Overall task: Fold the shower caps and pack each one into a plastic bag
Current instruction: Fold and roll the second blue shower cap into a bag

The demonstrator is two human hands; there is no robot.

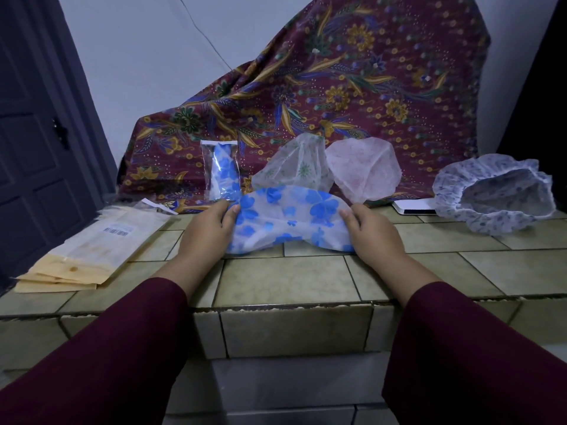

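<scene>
A white shower cap with blue flowers (291, 217) lies flattened on the tiled counter (294, 283). My left hand (208, 225) grips its left end, thumb on top. My right hand (372, 231) grips its right end the same way. Behind it a blue-flowered cap packed in a clear plastic bag (222, 171) leans upright against the patterned cloth. A green-patterned cap (296, 167) and a pink cap (365, 170) stand behind the held one. A cap with small blue-grey flowers (497, 194) lies open-side up at the right.
A stack of flat plastic bags with a barcode label (89, 253) lies at the left of the counter. A maroon batik cloth (337, 87) drapes over something tall at the back. A white and black flat object (415, 207) lies beside the right cap. A dark door (36, 142) stands at left.
</scene>
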